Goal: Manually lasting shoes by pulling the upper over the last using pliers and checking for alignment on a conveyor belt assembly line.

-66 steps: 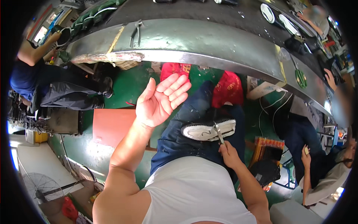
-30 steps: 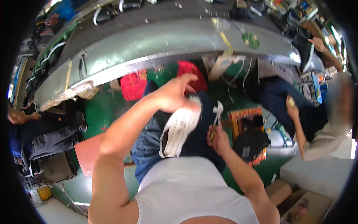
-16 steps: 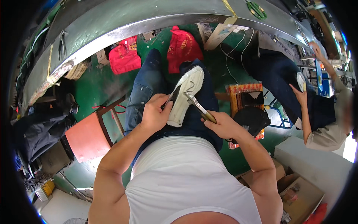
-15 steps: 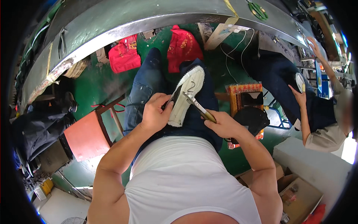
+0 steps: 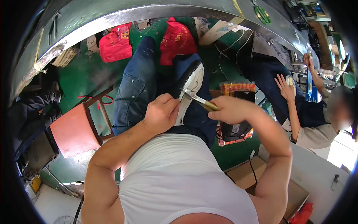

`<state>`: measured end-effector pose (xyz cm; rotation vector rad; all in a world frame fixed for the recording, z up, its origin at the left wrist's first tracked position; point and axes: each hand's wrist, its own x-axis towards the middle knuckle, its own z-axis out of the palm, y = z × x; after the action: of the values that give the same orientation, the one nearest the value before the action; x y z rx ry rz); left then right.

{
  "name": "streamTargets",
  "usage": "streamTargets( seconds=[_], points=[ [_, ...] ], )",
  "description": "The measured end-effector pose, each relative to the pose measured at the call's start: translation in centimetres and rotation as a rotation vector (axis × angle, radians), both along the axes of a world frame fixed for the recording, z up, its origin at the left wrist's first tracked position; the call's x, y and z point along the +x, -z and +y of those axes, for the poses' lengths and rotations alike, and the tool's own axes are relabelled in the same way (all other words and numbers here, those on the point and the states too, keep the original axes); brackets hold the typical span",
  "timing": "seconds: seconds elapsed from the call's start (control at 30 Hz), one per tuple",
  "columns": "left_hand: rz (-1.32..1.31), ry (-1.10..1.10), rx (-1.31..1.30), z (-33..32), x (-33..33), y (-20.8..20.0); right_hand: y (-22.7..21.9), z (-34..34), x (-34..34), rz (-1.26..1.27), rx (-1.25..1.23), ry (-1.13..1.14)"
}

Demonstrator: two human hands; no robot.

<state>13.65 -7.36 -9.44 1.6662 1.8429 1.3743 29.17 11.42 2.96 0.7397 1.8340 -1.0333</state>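
Note:
A shoe [image 5: 192, 79] with a white underside and a dark upper edge lies bottom-up across my thighs, toe pointing away from me. My left hand [image 5: 160, 114] is closed on its left side near the heel, thumb and fingers pinched together at the edge. In my right hand [image 5: 233, 109] I grip pincers [image 5: 203, 101] with a metal head and olive-coloured handles. Their head rests at the shoe's left edge, close beside my left fingertips. Whether the jaws hold any material is too small to tell.
A metal-edged bench [image 5: 179, 11] curves across the far side, with green-handled scissors [image 5: 262, 15] on it. Two red bags [image 5: 116, 43] lie beneath. A pink-topped stool [image 5: 74, 130] stands left; a black bag [image 5: 236, 130] lies right. Another person [image 5: 317, 130] sits at the right.
The shoe has tilted, showing more of its dark left side. My pincers have moved from over the sole to its left edge, and the view has shifted slightly.

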Motion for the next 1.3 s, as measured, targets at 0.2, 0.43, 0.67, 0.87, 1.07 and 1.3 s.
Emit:
streamTargets(
  seconds=[0.2,0.43,0.67,0.87,1.07,1.3],
  points=[
    [-0.429,-0.151,-0.194,1.3,-0.2,6.6,0.2,0.8,-2.8,0.092,0.177,-0.263],
    [-1.208,0.127,-0.345,1.0,-1.4,6.5,6.4,-2.8,0.7,0.437,0.249,0.091],
    [-1.059,0.165,-0.292,2.7,-1.6,4.4,11.3,-8.3,2.9,0.649,0.216,0.602],
    [-0.832,0.095,-0.358,2.7,-1.1,3.9,7.3,-1.9,2.9,0.892,0.619,0.118],
    [-0.863,-0.067,-0.349,3.3,-0.7,3.5,10.1,-2.8,1.7,0.572,0.155,0.414],
    [-0.568,-0.071,-0.315,2.7,-0.4,2.8,9.8,-0.8,1.2,0.344,-0.558,0.796]
  ],
)
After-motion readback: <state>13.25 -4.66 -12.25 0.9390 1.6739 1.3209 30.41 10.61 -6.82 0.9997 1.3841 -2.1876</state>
